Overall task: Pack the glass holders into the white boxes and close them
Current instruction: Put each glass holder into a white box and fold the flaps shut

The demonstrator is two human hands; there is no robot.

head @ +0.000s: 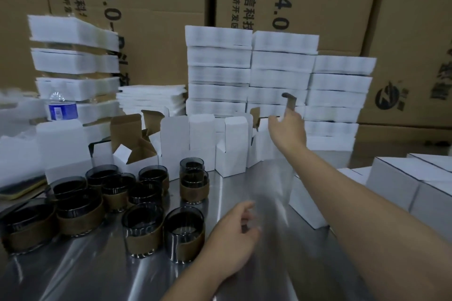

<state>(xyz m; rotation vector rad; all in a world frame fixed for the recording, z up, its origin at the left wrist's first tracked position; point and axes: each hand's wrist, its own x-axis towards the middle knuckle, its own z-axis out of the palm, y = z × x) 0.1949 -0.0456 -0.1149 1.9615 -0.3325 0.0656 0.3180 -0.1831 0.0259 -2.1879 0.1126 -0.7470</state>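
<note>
Dark smoked glass holders with brown bands point(183, 234) stand clustered on the near left part of the shiny metal bench point(281, 266), none in a box. Behind them, a row of open white cardboard boxes with brown insides point(231, 154) runs across the middle of the bench, lids up. The right hand point(287, 129) reaches to a raised brown flap point(290, 102) at the right end of that row; blur hides whether its fingers pinch the flap. The left hand point(234, 234) hovers above the near edge, fingers loosely curled, holding nothing. Closed white boxes point(391, 178) sit along the right edge, and stacks of flat white packs point(220, 73) line the far edge
</note>
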